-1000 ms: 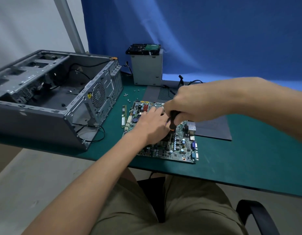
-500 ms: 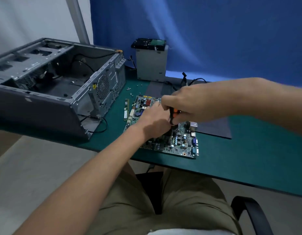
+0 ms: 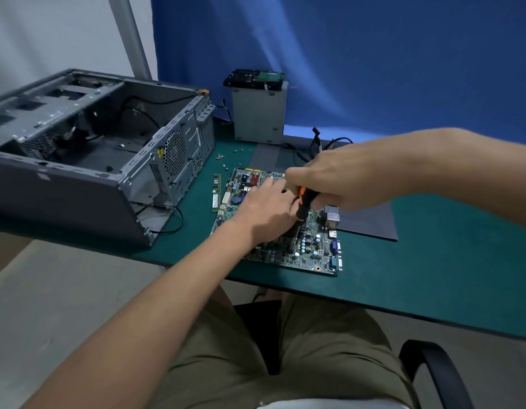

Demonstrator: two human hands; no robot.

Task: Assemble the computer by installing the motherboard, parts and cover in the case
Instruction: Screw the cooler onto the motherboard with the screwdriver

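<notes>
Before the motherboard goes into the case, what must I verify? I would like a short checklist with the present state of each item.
1. Case open, inside facing up: ok.
2. Motherboard flat on the green mat: ok.
3. Left hand rests on the motherboard, steadying it: ok.
4. Screwdriver work finished: cannot tell; the right hand grips it and the tip is hidden.
5. Memory stick fitted: not ok; it lies on the mat beside the motherboard.
6. Loose screws within reach on the mat: ok.
</notes>
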